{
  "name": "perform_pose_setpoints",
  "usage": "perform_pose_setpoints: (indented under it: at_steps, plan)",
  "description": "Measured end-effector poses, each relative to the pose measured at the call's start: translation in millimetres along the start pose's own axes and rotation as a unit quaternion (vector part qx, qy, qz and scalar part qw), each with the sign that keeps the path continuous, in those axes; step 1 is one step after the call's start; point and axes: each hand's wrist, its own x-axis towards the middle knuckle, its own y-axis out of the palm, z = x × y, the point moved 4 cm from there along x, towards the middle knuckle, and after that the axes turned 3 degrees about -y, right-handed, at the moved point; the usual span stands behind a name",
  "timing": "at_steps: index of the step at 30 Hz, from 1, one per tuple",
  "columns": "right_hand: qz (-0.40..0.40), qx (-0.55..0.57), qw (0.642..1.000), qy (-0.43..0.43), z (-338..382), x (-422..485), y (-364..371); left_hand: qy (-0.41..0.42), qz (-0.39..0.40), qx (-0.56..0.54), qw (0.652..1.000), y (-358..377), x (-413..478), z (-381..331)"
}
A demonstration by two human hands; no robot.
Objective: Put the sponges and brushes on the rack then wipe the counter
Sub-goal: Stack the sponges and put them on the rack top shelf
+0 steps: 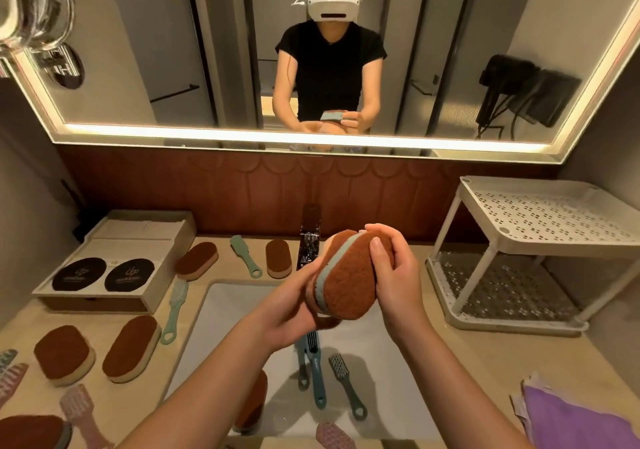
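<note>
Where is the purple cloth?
In the head view, the purple cloth lies on the counter at the bottom right, in front of the white rack.

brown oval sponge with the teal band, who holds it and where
Both hands hold the brown oval sponge: the left hand cups its lower left side, the right hand grips its upper right end, thumb on the brown face.

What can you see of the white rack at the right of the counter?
The rack is white and looks like plastic. It has two shelves full of small holes, each with a raised rim, and slanted legs join them. It stands upright on the beige counter, to the right of the sink and near the back wall. Nothing shows on either shelf, and only the counter is seen to touch it.
</note>
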Motion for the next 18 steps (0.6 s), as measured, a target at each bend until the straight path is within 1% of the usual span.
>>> perform_pose_setpoints:
  at_steps: [3,5,9,13,16,18]
  plan:
    - [0.001,-0.011,0.999,-0.040,5.9,-0.5,2.2,-0.004,0.008,-0.012,1.000,2.5,0.5,3.4]
    - [0.006,-0.026,0.998,-0.051,4.5,-0.3,3.3,-0.001,0.014,-0.020,1.000,4.0,-1.3,2.1]
    - [0.009,-0.067,0.996,-0.050,-0.1,2.6,2.8,0.000,0.015,0.003,1.000,9.1,-7.1,-1.1]
    - [0.001,-0.052,0.998,-0.046,-1.0,3.7,0.7,0.003,0.010,0.013,1.000,12.4,-11.8,-2.7]
    - [-0.003,-0.049,0.997,-0.051,-2.5,2.5,-1.2,0.011,0.022,0.021,0.999,14.6,-13.1,-3.7]
    - [0.012,-0.043,0.998,-0.045,-3.9,3.0,-2.8,0.020,0.029,0.046,0.998,17.1,-13.5,-5.7]
